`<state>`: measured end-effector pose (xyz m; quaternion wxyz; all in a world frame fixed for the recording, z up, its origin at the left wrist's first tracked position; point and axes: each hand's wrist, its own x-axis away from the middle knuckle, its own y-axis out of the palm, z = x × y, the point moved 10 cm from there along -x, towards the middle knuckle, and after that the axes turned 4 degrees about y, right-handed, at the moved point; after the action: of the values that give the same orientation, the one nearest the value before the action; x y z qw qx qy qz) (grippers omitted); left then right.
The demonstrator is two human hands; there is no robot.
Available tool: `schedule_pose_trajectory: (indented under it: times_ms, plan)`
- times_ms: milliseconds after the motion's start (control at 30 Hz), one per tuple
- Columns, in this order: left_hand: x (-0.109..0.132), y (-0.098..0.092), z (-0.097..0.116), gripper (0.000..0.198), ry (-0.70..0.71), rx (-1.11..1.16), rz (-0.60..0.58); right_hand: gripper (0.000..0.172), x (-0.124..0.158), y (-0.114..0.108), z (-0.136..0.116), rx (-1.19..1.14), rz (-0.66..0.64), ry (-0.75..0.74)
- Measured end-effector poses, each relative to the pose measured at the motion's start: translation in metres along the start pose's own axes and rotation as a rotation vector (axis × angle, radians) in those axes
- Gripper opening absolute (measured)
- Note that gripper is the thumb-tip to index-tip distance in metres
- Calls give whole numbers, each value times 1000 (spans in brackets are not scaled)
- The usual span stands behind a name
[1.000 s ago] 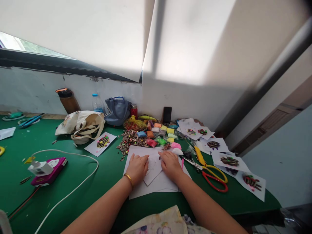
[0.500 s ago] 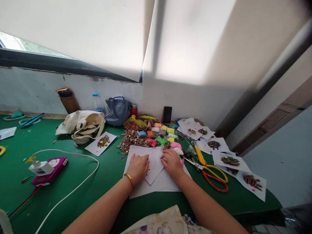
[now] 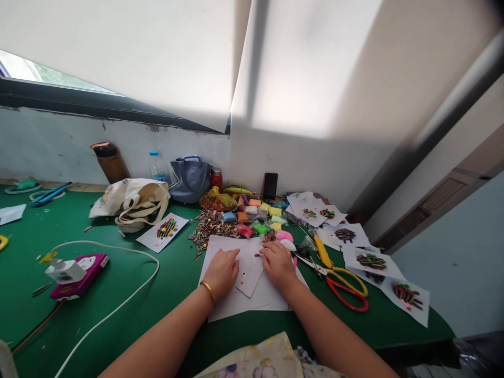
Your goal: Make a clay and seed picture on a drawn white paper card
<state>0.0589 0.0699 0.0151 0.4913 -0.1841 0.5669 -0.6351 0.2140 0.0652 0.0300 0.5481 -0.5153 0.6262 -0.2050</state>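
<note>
My left hand [image 3: 222, 272], with a gold bangle [image 3: 208, 292] on the wrist, lies flat on a small white paper sheet [image 3: 249, 273]. That sheet sits tilted on a larger white paper sheet [image 3: 252, 300]. My right hand [image 3: 277, 265] rests with bunched fingers on the sheet's right side, and a thin dark bit shows at its fingertips, too small to identify. Just beyond lie a heap of striped sunflower seeds [image 3: 208, 228] and several small bags of coloured modelling clay [image 3: 255, 218]. Yellow-and-red handled scissors [image 3: 342, 281] lie to the right of my right hand.
Several paper sheets with seed pictures [image 3: 370, 261] lie along the right side of the green table [image 3: 118, 320]. A canvas tote bag [image 3: 132, 205], bottles and a dark blue bag stand by the wall at the back. A white cable and pink device [image 3: 79, 275] lie left.
Only small shifts show: my right fingertips have moved slightly right across the small sheet since the oldest frame. My left hand stays on the paper.
</note>
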Motion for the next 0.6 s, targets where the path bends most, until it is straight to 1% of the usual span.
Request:
schedule_pose_trajectory:
  times_ms: [100,267,333,433,467,600]
  plan:
    - [0,-5,1,35,19,18,8,33,5,2,-3,21,-39,-31]
    - [0,0,4,38,27,43,-67,41,5,13,-1,50,-90,-4]
    - [0,2,3,37,6,40,-86,40,4,14,-1,43,-89,-2]
    - [0,4,3,37,-3,36,-97,30,4,11,-4,28,-70,-29]
    - [0,4,4,37,-1,35,-96,29,4,9,-5,28,-65,-37]
    - [0,4,3,37,-6,24,-94,38,5,9,-7,35,-69,-48]
